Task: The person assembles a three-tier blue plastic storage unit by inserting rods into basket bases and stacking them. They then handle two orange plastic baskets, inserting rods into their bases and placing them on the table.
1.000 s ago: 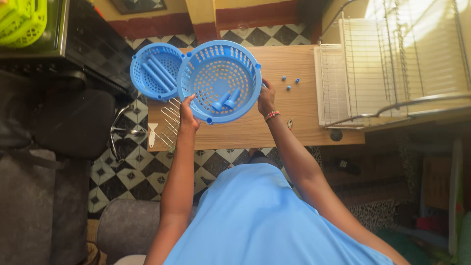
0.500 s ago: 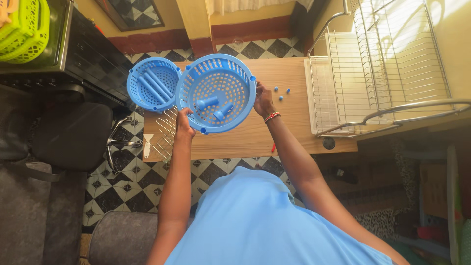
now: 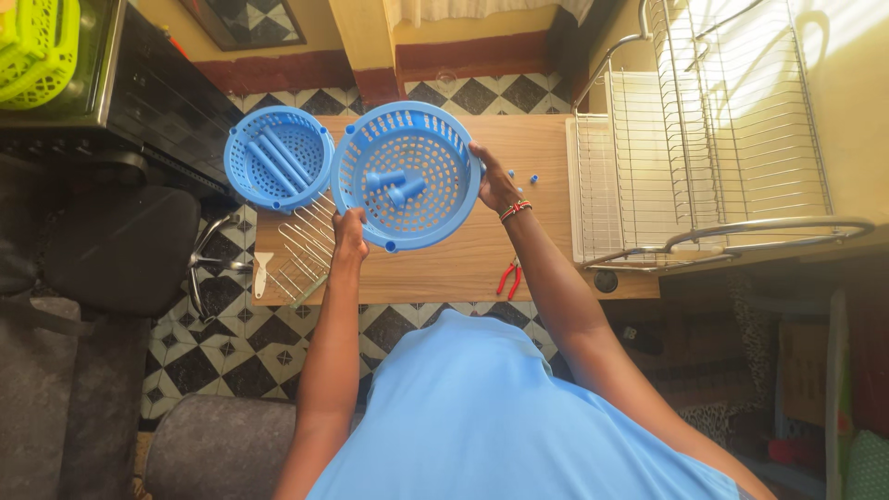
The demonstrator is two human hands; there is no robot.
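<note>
I hold a large round blue perforated basket (image 3: 435,148) above the wooden table (image 3: 463,259). My left hand (image 3: 350,229) grips its near left rim, and my right hand (image 3: 494,181) grips its right rim. Two short blue plastic tubes (image 3: 395,188) lie loose inside the basket near its middle. A smaller blue basket (image 3: 243,165) with several long blue tubes in it sits at the table's far left corner, touching the big basket's left side.
A wire rack piece (image 3: 306,243) lies on the table's left edge. Small blue caps (image 3: 523,176) sit right of my right hand. Red-handled pliers (image 3: 508,276) lie near the front edge. A large metal dish rack (image 3: 704,139) stands at right. A dark chair (image 3: 130,245) is at left.
The two short tubes have rolled left inside the big basket. My right hand has shifted slightly up its rim. The view has shifted, so the pliers now show fully.
</note>
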